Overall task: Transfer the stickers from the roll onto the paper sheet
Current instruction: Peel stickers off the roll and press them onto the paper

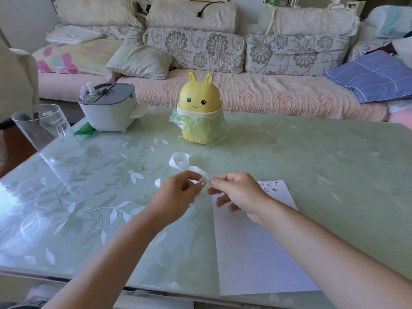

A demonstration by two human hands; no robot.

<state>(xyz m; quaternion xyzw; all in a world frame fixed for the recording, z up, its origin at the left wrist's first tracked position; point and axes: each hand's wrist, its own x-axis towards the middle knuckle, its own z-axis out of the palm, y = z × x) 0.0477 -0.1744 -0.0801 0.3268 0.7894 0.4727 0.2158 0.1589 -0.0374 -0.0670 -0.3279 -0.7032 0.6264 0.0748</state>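
Head view: curled white sticker strip (178,162), one brown sticker (203,182) showing; left hand (178,194) grip clamped on it, right hand (236,192) grip pinching its end.

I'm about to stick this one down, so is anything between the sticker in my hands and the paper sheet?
Nothing visible does. Your left hand holds the strip and your right hand pinches the sticker, just beside the far end of the paper sheet. A few stuck stickers sit there; the rest lies bare.
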